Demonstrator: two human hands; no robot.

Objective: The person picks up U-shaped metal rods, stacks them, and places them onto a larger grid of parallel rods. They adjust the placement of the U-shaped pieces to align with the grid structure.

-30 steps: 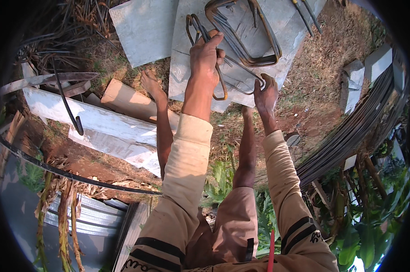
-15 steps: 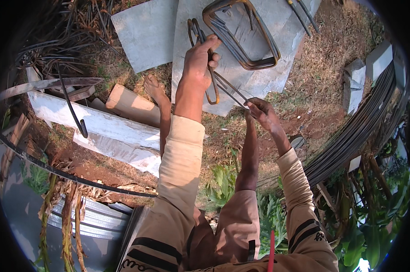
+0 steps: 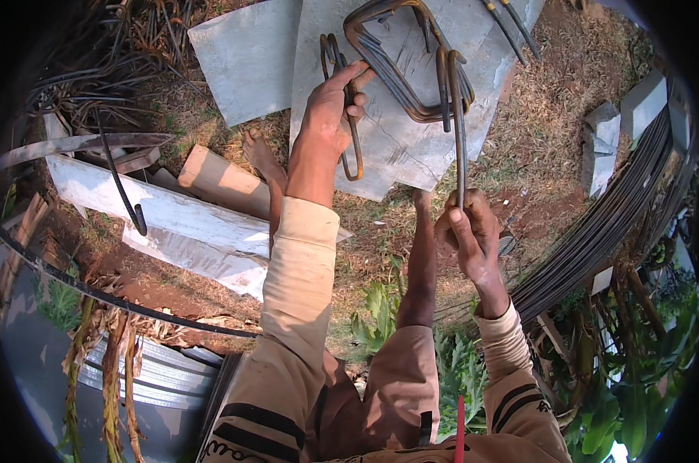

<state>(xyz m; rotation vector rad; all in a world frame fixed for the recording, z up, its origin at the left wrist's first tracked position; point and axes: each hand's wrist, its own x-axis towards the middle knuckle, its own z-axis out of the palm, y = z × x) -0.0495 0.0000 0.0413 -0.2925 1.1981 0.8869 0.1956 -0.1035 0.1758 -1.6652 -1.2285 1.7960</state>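
Observation:
My left hand (image 3: 328, 116) is closed round a narrow loop of bent steel rod, a rebar stirrup (image 3: 352, 158) seen nearly edge-on. It is raised over the grey sheets, its upper bend above my fingers and its lower bend below. In my right hand (image 3: 474, 235) is the near end of another bent steel rod (image 3: 461, 147), gripped between thumb and fingers. This rod stands away from me and has hooked bends at its far end. Behind that end lies a stack of rectangular rebar stirrups (image 3: 399, 73) on a grey sheet (image 3: 388, 158).
Another grey sheet (image 3: 245, 58) lies at far left, near tangled rods (image 3: 94, 81). A white board (image 3: 164, 201) and a wooden block (image 3: 218, 179) are left of my foot. Two rods (image 3: 511, 29) are at far right. A bundle of long bars (image 3: 596, 224) curves along the right.
My right hand has moved toward me and right, swinging its rod from beside my left hand to nearly upright in the picture. My left hand has shifted slightly left with its stirrup.

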